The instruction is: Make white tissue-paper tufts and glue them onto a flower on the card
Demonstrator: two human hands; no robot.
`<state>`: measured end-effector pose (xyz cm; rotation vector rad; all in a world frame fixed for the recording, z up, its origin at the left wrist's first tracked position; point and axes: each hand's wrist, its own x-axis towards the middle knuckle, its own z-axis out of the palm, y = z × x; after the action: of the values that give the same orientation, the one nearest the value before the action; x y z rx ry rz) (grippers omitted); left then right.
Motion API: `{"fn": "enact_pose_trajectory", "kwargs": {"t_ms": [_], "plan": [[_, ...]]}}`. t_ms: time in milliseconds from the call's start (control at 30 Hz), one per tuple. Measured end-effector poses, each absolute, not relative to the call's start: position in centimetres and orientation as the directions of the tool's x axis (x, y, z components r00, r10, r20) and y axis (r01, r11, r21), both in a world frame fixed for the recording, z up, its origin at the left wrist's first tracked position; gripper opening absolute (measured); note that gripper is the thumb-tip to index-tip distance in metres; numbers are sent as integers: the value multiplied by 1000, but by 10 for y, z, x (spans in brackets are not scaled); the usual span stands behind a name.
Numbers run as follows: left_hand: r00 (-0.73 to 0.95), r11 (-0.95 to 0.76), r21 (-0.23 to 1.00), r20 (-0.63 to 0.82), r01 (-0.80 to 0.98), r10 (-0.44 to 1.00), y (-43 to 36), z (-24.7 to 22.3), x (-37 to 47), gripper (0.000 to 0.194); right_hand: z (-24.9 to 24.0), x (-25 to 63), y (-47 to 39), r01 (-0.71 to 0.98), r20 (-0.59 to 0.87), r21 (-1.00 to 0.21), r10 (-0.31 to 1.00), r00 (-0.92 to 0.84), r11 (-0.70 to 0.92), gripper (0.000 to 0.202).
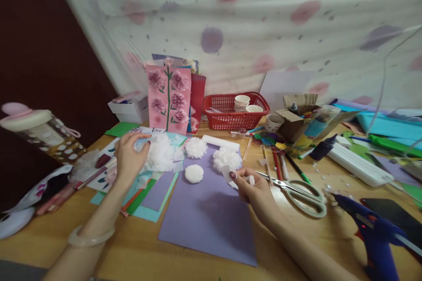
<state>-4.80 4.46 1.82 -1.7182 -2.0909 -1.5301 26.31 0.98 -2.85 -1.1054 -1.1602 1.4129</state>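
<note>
Purple sheet (211,219), carrying two ruffled white rosettes (195,147), seemingly complete, and one white disc (194,174), lying bare; loose white pieces (160,153) are lying heaped to the left. Right hand (253,188): fingers are pinching a white scrap (227,171); left hand (132,153): fingers are hovering at the heap, grip unclear. Wooden surface (132,246) is bearing scissors (306,199), glue gun (371,226) and red basket (231,120) before a spotted wall covering (244,66).

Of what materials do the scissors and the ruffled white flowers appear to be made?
Scissors: blades apparently metal, given their grey gleam; handles probably plastic, being thick, smooth and evenly pale.
Ruffled white flowers: matte, likely tissue paper or thin fabric, given the crumpled layers.
</note>
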Motion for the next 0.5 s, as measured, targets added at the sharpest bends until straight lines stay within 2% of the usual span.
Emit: {"fn": "enact_pose_trajectory", "kwargs": {"t_ms": [33,100,133,200,300,433,500], "plan": [[-375,-142,661,575,737,727,39,18,-36,14,-28,263,9,-138,-65,-987,990,-127,-82,42],[-277,-218,802,426,556,861,29,17,-2,15,-29,263,9,-151,-65,-985,988,-137,-85,44],[-173,-212,874,313,437,934,25,15,18,17,-29,263,8,-153,-60,-985,988,-144,-83,44],[51,-144,952,135,269,990,19,9,55,25,-31,263,8,-144,-42,-987,986,-159,-65,43],[225,-64,989,33,134,974,16,-2,93,30,-31,263,8,-122,-23,-992,985,-173,-44,43],[219,36,997,-18,-75,976,12,-11,104,25,-30,264,8,-98,-52,-993,981,-189,-71,43],[195,31,995,-11,-99,981,10,-12,100,23,-30,263,7,-71,-55,-995,979,-198,-70,41]]}}
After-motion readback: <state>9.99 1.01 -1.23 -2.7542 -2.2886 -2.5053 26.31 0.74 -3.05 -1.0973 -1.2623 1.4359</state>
